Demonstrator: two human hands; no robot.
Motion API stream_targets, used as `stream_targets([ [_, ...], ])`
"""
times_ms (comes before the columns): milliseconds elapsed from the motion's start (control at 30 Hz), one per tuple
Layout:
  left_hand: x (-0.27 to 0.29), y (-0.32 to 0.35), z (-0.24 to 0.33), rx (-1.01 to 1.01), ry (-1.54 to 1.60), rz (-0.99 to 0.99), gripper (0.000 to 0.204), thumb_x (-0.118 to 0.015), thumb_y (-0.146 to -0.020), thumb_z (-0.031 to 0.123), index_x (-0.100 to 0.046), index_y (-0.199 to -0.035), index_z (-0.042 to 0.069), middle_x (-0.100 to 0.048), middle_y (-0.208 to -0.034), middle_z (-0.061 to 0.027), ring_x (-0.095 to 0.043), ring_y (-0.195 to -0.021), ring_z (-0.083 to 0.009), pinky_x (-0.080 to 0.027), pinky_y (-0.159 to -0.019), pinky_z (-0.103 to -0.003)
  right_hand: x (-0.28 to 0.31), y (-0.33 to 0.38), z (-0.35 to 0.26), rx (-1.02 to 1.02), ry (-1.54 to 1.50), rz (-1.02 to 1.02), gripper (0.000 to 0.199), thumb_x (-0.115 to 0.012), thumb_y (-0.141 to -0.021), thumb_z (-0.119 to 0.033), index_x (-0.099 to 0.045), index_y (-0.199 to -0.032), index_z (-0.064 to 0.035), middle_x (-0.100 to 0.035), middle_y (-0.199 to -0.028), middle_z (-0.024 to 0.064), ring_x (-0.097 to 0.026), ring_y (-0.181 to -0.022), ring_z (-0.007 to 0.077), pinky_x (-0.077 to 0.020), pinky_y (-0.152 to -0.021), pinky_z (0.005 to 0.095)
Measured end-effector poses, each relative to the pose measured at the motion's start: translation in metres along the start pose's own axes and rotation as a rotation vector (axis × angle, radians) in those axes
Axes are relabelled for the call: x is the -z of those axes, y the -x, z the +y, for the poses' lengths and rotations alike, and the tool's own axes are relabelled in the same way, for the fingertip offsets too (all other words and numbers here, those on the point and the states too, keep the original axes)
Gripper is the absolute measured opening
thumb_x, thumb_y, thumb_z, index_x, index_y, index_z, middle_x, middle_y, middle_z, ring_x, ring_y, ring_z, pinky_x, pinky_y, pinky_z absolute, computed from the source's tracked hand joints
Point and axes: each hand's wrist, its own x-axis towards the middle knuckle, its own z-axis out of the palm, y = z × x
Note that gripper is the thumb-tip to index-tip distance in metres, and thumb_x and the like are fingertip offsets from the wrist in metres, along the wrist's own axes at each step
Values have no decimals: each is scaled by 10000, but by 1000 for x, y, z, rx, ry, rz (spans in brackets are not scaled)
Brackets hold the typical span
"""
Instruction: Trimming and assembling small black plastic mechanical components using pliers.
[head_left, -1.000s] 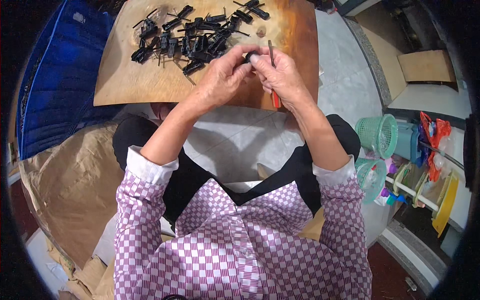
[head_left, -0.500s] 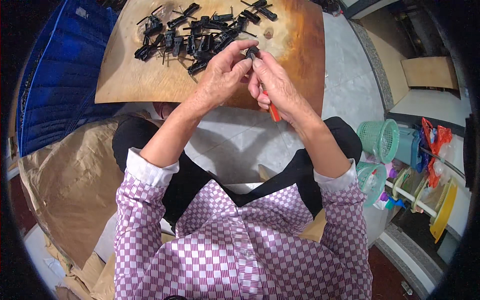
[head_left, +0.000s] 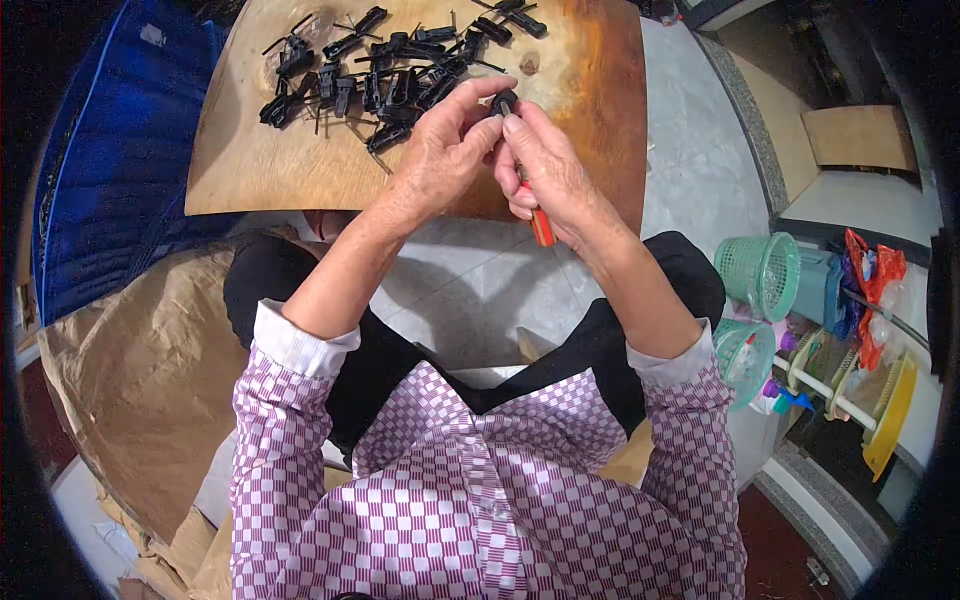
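My left hand (head_left: pixel 455 140) is closed around a small black plastic part (head_left: pixel 504 101), its fingers curled behind it and the thumb at its side. My right hand (head_left: pixel 550 165) grips a screwdriver with a red handle (head_left: pixel 541 226); the handle's end sticks out below the palm. The screwdriver's metal shaft runs up between my thumbs to the black part and seems to touch it. Its tip is hidden. Beyond my hands, several black plastic clip-like pieces (head_left: pixel 400 85) with thin rods lie in a loose heap on the wooden tabletop (head_left: pixel 590 120).
A blue quilted cover (head_left: pixel 120 150) hangs at the left, above crumpled brown paper (head_left: pixel 150 370). On the right stand green plastic baskets (head_left: pixel 750 275), a red plastic bag (head_left: pixel 880 290) and a yellow-edged rack (head_left: pixel 890 415). My knees are below the table's near edge.
The view has shifted a little, so the table and heap sit slightly further left. Both hands keep their hold on the black part and the screwdriver, with hardly any movement.
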Motion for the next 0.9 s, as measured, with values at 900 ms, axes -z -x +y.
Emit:
stream_targets([
  [900,39,-10,37,56,244,122,355,-460,-907,51,-464,-1257,111,-601,-836,-62,-611,-749,-113,-509,-625,-227,94,-141,-39,342,1512,521,454,-599,-787,-341,-519,-1160,-95,-638,-998,160,-621,-868,324,-470,-782,417],
])
